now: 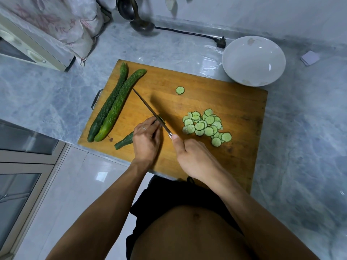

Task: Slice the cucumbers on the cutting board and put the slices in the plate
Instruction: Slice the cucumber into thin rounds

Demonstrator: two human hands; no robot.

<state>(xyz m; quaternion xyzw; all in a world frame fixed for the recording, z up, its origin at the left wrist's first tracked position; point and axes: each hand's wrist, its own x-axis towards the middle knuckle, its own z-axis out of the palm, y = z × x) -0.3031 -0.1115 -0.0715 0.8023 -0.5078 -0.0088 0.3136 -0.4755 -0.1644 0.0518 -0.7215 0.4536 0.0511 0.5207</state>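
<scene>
I see the grey marble worktop [187, 47] carrying everything, and I take the wooden cutting board [216, 94] as my landmark. Beyond the far right corner of the board stands the white plate [253, 61], deep like a bowl, with no slices in it. Behind the board, by the wall, a dark ladle [140, 25] and a black power cable with plug [220, 43] lie on the worktop. To the far left of the board there is an appliance under a flowered cloth [62, 21].

On the left part of the board two whole cucumbers [114, 104] lie side by side, touching. On the right part lies a pile of slices [205, 126], and one single slice [180, 90] is apart, nearer the far edge.

My left hand [146, 139] presses down with curled fingers on the cut cucumber [124, 142] at the near edge of the board; only its tail end shows. My right hand [193, 156] is closed round the handle of the knife [150, 109], thumb on top. The blade runs just beside the left fingertips, and its tip reaches near the whole cucumbers.
</scene>
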